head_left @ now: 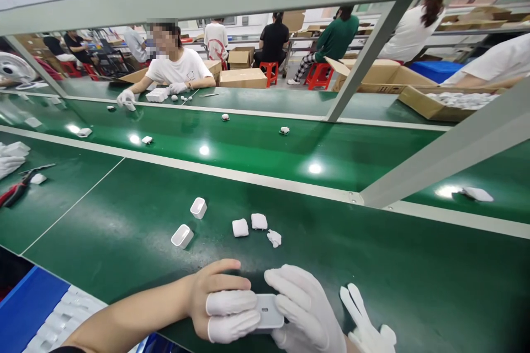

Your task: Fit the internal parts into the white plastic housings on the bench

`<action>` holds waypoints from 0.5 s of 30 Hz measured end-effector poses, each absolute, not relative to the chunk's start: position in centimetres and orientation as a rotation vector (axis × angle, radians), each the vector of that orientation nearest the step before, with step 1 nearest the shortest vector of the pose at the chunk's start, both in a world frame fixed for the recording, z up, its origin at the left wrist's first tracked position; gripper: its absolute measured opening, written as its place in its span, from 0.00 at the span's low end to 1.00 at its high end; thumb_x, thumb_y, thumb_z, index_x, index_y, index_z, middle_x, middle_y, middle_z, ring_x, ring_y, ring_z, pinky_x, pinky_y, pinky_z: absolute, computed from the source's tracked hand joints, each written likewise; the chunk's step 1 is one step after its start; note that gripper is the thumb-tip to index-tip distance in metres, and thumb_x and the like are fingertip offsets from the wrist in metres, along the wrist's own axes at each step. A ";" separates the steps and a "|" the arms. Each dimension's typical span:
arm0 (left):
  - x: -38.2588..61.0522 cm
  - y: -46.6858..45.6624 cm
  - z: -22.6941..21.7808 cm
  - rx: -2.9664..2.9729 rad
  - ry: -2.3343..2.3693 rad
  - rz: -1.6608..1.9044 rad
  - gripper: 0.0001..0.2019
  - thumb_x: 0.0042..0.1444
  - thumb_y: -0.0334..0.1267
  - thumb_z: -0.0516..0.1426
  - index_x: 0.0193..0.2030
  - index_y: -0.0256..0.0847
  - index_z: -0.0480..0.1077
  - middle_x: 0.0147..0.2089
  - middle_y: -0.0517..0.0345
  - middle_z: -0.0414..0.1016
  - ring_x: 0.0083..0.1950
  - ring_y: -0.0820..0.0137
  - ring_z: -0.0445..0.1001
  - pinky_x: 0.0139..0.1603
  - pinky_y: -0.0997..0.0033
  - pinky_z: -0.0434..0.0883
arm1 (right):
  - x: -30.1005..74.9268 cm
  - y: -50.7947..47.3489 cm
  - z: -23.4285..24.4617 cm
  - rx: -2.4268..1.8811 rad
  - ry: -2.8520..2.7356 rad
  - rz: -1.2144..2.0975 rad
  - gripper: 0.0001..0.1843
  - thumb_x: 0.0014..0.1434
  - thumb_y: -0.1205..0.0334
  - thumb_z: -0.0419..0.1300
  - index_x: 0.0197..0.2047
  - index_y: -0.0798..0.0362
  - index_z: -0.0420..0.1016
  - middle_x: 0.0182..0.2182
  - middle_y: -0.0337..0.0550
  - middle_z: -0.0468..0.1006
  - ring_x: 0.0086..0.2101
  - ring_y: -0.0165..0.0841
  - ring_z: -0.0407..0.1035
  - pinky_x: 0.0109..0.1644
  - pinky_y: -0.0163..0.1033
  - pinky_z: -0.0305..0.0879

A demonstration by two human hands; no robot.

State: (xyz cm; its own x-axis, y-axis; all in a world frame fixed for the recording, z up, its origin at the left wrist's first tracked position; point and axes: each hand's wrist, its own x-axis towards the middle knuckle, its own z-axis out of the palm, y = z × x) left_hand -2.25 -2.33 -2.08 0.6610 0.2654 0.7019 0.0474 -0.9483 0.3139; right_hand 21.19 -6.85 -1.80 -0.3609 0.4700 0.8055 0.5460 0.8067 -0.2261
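Both my hands meet at the near edge of the green table on a small white plastic housing. My left hand, bare with white finger cots on two fingers, is curled round its left side. My right hand, in a white glove, grips its right side from above. Just beyond lie two open white plastic shells and three small white wrapped pieces. A loose white glove lies to the right of my right hand.
A green conveyor belt carries small white parts past a grey slanted frame post. A person in white gloves works across the belt. Red pliers lie at left. A blue tray of white parts sits at lower left. Cardboard boxes stand behind.
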 end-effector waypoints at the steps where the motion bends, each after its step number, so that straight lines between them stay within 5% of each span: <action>1: -2.3 -2.4 -2.0 2.617 0.214 1.201 0.19 0.61 0.43 0.49 0.58 0.49 0.63 0.37 0.59 0.79 0.35 0.68 0.78 0.54 0.61 0.73 | 21.2 -6.8 -1.8 -0.752 -2.029 -0.082 0.22 0.57 0.66 0.55 0.55 0.50 0.61 0.42 0.51 0.81 0.42 0.40 0.76 0.45 0.50 0.73; 5: -1.6 -2.1 -1.3 2.710 0.147 1.282 0.17 0.61 0.39 0.48 0.56 0.49 0.64 0.36 0.60 0.79 0.35 0.68 0.77 0.55 0.62 0.71 | 20.9 -6.8 -1.6 -0.768 -2.018 -0.018 0.25 0.56 0.66 0.56 0.57 0.51 0.59 0.43 0.51 0.80 0.43 0.40 0.75 0.46 0.49 0.72; 9: -0.2 -2.3 -1.0 2.525 0.277 1.370 0.22 0.58 0.48 0.54 0.57 0.42 0.63 0.35 0.53 0.77 0.35 0.64 0.76 0.45 0.61 0.74 | 19.9 -7.2 -0.7 -0.826 -1.996 0.174 0.19 0.57 0.58 0.56 0.51 0.52 0.63 0.37 0.49 0.80 0.36 0.39 0.76 0.40 0.46 0.73; 15: 1.0 -3.2 -1.2 1.832 0.708 0.957 0.18 0.41 0.46 0.66 0.37 0.41 0.70 0.33 0.57 0.74 0.33 0.68 0.72 0.35 0.69 0.67 | 18.9 -8.3 -0.4 -1.212 -1.811 0.704 0.10 0.50 0.59 0.61 0.37 0.48 0.67 0.27 0.37 0.76 0.26 0.33 0.73 0.26 0.36 0.70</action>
